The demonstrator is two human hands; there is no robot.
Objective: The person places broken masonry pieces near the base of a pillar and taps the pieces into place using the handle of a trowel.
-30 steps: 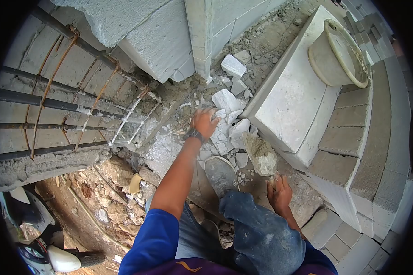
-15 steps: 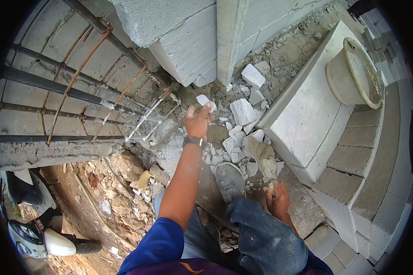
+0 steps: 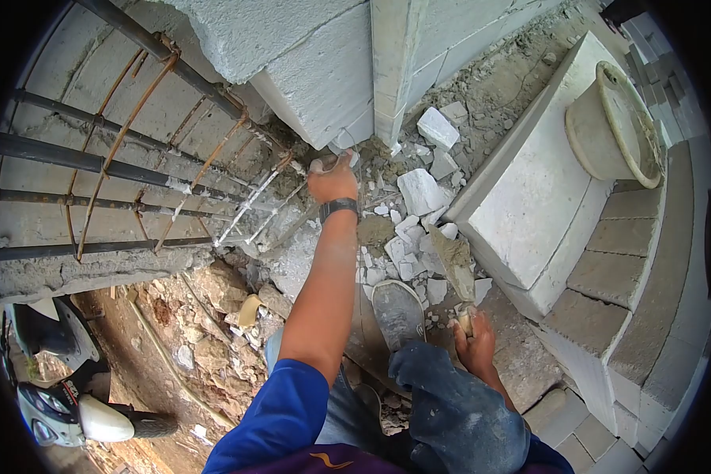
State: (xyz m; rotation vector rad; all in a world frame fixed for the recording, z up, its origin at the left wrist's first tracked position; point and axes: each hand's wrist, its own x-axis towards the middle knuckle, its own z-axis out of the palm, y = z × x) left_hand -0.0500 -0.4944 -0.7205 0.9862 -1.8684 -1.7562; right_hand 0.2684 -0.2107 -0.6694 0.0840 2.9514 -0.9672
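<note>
My left hand [image 3: 333,178], with a dark watch on its wrist, reaches to the foot of the white block wall [image 3: 324,99]. Its fingers are closed on a white block fragment [image 3: 354,158], mostly hidden by the hand and close to the wall's bottom corner. My right hand [image 3: 475,344], low beside my knee, is wrapped round the handle of a trowel [image 3: 455,265]. Grey mortar coats the trowel's blade, which points away from me over broken white block pieces [image 3: 407,245].
Rebar with rusty ties [image 3: 110,162] juts in from the left. A large white block [image 3: 529,197] lies at right, with a mortar bucket [image 3: 612,126] behind it. Stacked grey blocks [image 3: 608,268] stand farther right. A motorbike [image 3: 79,395] is at lower left, beside rubble [image 3: 213,316].
My left hand has moved forward with the fragment, up to the wall's foot, and its back has turned upward. My right hand and the trowel have barely moved.
</note>
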